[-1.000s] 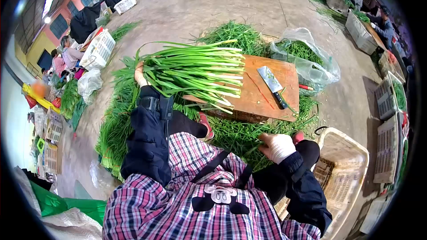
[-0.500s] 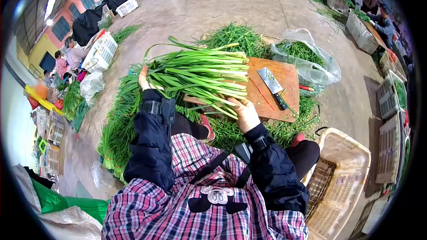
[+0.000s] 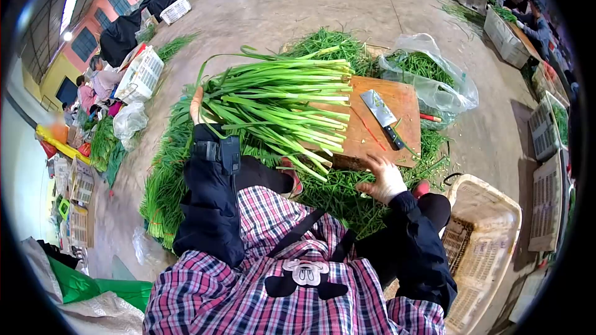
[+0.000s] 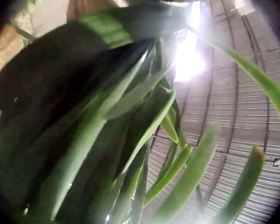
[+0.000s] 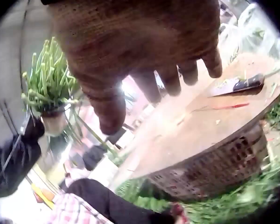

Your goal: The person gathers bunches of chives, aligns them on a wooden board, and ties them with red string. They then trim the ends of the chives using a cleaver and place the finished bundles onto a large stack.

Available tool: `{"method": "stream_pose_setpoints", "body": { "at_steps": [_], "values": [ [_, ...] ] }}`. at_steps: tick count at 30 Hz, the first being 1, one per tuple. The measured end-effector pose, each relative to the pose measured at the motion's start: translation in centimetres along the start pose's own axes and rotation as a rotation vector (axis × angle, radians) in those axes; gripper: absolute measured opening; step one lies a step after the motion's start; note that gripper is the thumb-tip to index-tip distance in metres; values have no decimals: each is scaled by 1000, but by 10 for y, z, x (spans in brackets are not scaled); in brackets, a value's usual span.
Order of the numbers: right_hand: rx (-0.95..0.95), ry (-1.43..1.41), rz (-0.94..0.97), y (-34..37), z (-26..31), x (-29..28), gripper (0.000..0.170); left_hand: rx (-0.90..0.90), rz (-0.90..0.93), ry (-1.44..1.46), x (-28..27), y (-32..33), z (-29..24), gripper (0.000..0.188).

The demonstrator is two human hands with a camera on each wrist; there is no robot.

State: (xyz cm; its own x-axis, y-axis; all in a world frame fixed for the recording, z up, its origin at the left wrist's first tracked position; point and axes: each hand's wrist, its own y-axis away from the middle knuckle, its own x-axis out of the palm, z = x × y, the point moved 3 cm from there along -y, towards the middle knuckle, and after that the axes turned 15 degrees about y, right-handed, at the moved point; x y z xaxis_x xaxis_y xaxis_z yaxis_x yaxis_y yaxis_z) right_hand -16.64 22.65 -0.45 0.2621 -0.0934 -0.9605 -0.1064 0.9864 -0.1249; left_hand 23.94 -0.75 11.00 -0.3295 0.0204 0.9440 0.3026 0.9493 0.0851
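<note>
A big bunch of garlic chives [image 3: 279, 102] lies sideways in the grip of my left hand [image 3: 197, 108], leafy end left and pale cut ends fanned over the board. Chive leaves [image 4: 130, 107] fill much of the left wrist view and hide that hand's fingers. My right hand [image 3: 383, 180] hovers by the near edge of the wooden board [image 3: 406, 102], fingers spread and palm bare. The right wrist view shows it holding nothing, with the bunch's cut ends [image 5: 49, 79] off to the left. A cleaver [image 3: 379, 110] lies flat on the board.
Chive piles [image 3: 164, 180] lie left of my legs, and trimmings [image 3: 329, 195] cover the floor under the board. A clear bag of greens [image 3: 462, 84] stands behind the board. A white crate [image 3: 490, 229] sits on my right. Other people work far left and right.
My right hand came up to the lower stalks of the bunch, then drew back rightward off them. The left hand keeps its hold, with the bunch slightly farther right.
</note>
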Motion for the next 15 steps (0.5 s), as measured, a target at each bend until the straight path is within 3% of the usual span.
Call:
{"method": "stream_pose_setpoints", "body": {
  "at_steps": [1,4,8,9,10,12,13,14,15],
  "values": [
    [38,-261,-36,-13,7,-11,79,26,37,-25,1,2,0,42],
    [29,-918,-181,-54,23,-8,76,9,36,20,14,9,12,42],
    [-109,-1695,61,-98,56,13,43,-53,93,47,16,6,14,46],
    [10,-1561,-108,-95,60,13,32,-124,155,73,21,7,17,50],
    [8,-1901,114,-99,63,12,31,-97,162,2,23,9,17,52],
    [-263,-1673,-83,-82,63,0,34,-183,236,92,30,9,21,53],
    [-115,-1432,82,-69,59,-12,42,-159,190,77,31,10,19,54],
    [-83,-1517,177,-59,51,0,37,-33,78,-18,28,5,14,52],
    [-93,-1362,221,-48,45,-4,32,-72,92,-12,26,2,11,50]
  ]
}}
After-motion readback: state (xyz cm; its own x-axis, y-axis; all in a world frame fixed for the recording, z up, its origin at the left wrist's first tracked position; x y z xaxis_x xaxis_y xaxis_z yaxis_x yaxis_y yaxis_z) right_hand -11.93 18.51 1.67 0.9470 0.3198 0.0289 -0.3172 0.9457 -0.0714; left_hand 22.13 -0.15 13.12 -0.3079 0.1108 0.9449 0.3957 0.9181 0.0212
